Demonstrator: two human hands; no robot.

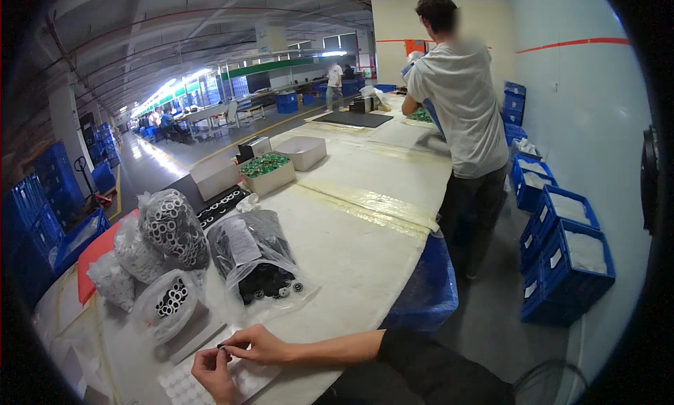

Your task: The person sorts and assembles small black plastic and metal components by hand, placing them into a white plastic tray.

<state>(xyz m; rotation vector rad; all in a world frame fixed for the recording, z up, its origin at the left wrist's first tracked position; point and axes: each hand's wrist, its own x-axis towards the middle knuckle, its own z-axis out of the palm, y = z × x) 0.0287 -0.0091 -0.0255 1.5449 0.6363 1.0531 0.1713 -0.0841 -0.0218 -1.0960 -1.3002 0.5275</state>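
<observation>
Over the near edge of the table, my left hand (214, 377) and my right hand (260, 345) meet, fingertips pinched together on a small black part (221, 347). Its exact kind is mostly hidden by the fingers. Below them lies a white sheet of round white stickers (180, 387), partly covered by my hands. Just beyond is an open clear bag of black round parts (267, 282). To its left an open bag of black-and-white rings (172, 297) rests beside the sheet.
Tied bags of rings (172, 229) crowd the table's left side. Farther back stand a box of green parts (267, 167) and a white box (302, 152). A co-worker (460, 103) stands at the table's far right. Blue crates (565, 278) line the wall; a blue bin (425, 285) adjoins the table.
</observation>
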